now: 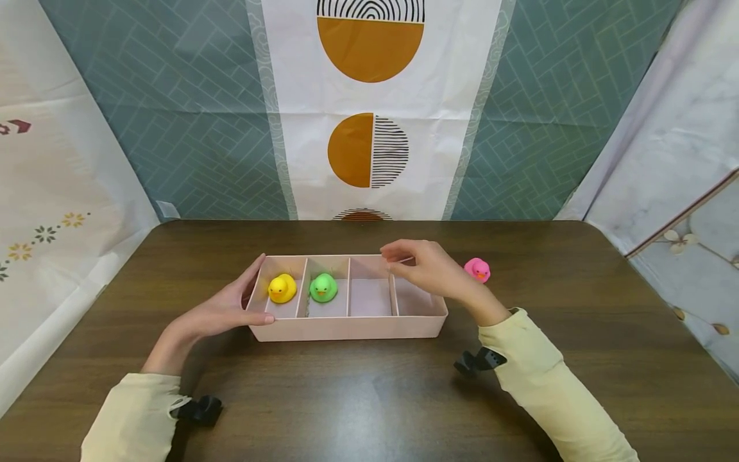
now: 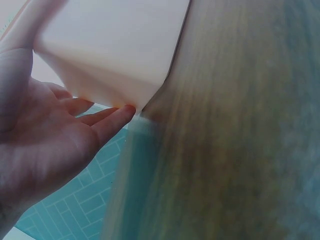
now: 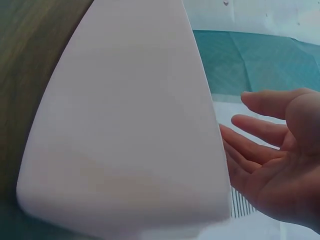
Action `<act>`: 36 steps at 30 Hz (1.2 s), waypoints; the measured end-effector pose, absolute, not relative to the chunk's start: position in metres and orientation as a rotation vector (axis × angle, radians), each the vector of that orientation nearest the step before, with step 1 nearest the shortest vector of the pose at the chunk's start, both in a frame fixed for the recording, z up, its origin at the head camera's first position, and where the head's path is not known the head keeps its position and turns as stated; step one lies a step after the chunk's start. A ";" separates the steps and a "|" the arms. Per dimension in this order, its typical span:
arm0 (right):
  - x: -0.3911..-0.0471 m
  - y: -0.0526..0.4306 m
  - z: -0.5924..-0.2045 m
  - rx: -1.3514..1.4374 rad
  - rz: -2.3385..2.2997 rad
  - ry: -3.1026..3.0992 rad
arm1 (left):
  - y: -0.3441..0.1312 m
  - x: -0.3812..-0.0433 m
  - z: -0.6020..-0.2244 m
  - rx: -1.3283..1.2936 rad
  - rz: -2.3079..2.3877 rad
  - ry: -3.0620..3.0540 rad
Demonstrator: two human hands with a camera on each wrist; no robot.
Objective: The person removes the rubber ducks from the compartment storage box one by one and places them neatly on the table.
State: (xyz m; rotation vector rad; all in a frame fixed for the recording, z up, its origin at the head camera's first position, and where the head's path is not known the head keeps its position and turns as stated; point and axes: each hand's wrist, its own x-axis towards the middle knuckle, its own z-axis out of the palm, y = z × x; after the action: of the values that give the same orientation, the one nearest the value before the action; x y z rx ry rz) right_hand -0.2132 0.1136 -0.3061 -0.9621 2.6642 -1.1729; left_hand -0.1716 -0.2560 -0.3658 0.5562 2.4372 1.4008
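Observation:
A pale pink box (image 1: 346, 329) with a row of compartments stands on the table. A yellow rubber duck (image 1: 282, 289) sits in its leftmost compartment, and a green rubber duck (image 1: 323, 288) in the one beside it. My left hand (image 1: 228, 307) grips the box's left end, thumb on the front wall; the left wrist view shows the fingers against the box's outer side. Above the right half of the box hovers my right hand (image 1: 424, 266), fingers loosely bent. In the right wrist view, thumb and fingers stand apart around nothing. A pink rubber duck (image 1: 477, 269) lies beyond my right wrist, partly hidden.
The box rests on a dark wooden table (image 1: 323, 398). Behind the table's far edge hangs a teal and white patterned cloth (image 1: 219, 160). Pale cloths flank both sides. A black wrist device (image 1: 199, 410) is on my left sleeve and another (image 1: 480, 361) on my right.

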 end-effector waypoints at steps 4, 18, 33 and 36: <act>-0.216 0.102 -0.306 -0.984 -1.121 2.653 | -0.256 -0.172 -0.367 0.562 1.407 2.436; -0.223 0.068 -0.307 -1.020 -1.040 2.630 | -0.256 -0.172 -0.365 0.553 1.386 2.453; -0.236 0.040 -0.304 -1.073 -0.942 2.510 | -0.257 -0.172 -0.366 0.538 1.388 2.447; -0.238 0.034 -0.303 -1.077 -0.903 2.511 | -0.256 -0.173 -0.366 0.538 1.385 2.450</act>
State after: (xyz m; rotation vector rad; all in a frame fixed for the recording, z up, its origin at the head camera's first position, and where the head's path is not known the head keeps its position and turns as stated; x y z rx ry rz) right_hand -0.2381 0.0343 -0.3026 -1.0774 2.5105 -0.9029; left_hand -0.1726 -0.2563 -0.3665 0.5376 2.4500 1.3852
